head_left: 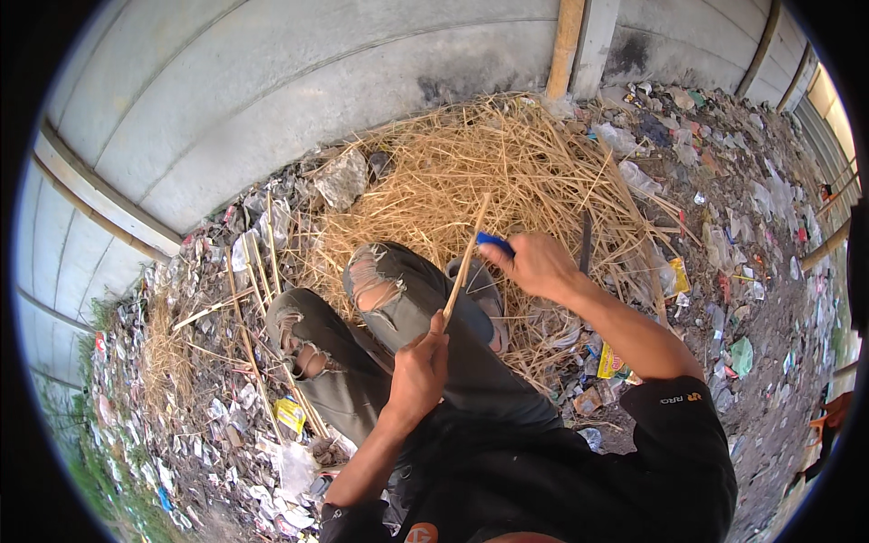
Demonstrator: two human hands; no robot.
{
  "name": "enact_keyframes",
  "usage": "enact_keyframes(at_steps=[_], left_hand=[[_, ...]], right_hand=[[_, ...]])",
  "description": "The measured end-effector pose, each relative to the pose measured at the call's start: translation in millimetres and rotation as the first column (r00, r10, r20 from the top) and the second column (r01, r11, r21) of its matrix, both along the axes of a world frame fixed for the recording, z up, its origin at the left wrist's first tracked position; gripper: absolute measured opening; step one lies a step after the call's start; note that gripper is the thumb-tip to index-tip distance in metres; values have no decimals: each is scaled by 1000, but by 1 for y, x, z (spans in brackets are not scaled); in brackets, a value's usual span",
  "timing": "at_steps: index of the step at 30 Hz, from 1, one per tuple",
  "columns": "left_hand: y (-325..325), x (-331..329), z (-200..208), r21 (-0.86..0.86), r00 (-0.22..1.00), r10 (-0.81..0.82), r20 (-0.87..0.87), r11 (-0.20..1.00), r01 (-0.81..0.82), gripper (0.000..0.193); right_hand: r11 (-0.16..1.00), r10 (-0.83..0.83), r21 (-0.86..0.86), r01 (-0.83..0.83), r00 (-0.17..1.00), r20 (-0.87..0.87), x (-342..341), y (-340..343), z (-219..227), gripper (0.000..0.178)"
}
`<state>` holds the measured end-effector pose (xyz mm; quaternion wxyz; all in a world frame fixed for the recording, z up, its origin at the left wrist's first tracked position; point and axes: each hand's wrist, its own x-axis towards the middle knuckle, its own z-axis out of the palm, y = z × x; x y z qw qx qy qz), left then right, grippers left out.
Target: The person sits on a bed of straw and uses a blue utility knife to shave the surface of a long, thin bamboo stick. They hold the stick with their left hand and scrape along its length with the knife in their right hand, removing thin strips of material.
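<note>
My L hand (419, 369) is clamped on low end of a thin, tan, bamboo-like strip (463, 270), axis up & slightly R. My R hand (541, 265), clamped on a small blue piece (495, 243), is nearer its upper half, just R; contact unclear.

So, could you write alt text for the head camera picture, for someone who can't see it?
A person's left fingers hold a thin pale strip while the right fingers grip a blue object beside it. Beyond ripped trousers lies a straw-coloured heap on littered ground by a grey wall.
</note>
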<state>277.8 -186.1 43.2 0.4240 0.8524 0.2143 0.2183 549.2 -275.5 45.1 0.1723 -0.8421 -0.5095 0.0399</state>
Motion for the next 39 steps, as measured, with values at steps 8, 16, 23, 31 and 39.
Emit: enact_keyframes(at_steps=[8, 16, 23, 31, 39], left_hand=[[-8, -50, 0, -129, 995, 29, -98, 991, -41, 39], [18, 9, 14, 18, 991, 23, 132, 1000, -26, 40], [16, 13, 6, 194, 999, 46, 9, 980, -47, 42], [17, -4, 1, 187, 999, 37, -30, 982, -31, 50], [10, -53, 9, 148, 995, 88, -51, 986, -80, 36]], right_hand=[[837, -444, 226, 498, 860, -251, 132, -53, 10, 85], [994, 101, 58, -90, 968, -230, -51, -21, 45, 79], [985, 156, 84, -152, 987, -49, -46, -5, 18, 81], [984, -32, 176, 25, 999, 33, 17, 20, 3, 85], [805, -483, 283, 521, 853, -197, 161, -42, -7, 85]])
